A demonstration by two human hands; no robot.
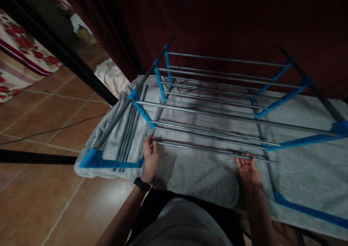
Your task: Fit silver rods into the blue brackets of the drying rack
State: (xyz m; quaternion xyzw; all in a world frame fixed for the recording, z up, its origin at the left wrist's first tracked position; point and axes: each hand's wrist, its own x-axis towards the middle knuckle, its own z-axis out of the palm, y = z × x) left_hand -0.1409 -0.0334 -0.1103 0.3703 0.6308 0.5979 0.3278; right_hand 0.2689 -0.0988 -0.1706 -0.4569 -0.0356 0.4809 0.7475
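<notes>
A thin metal rod (pixel 195 148) lies across in front of me, held near both ends. My left hand (pixel 150 158), with a dark band on the wrist, has its fingers closed on the rod's left end. Palm up, my right hand (pixel 248 170) grips it a little short of the right end. Beyond the rod is a partly assembled rack of blue plastic brackets (pixel 143 113), grey tubes (pixel 112 124) and several crosswise metal rods (pixel 217 116). My left hand is close to the front left bracket (pixel 108 163). Another blue bracket (pixel 312 211) lies at the front right.
The rack rests on a grey fleecy blanket (pixel 195 180). Several loose grey tubes (pixel 127 133) lie at its left. A dark red curtain (pixel 217 21) hangs behind. Left are black frame bars (pixel 35 156), a tiled floor (pixel 49 130) with a cable (pixel 67 125), and flowered cloth (pixel 24 46).
</notes>
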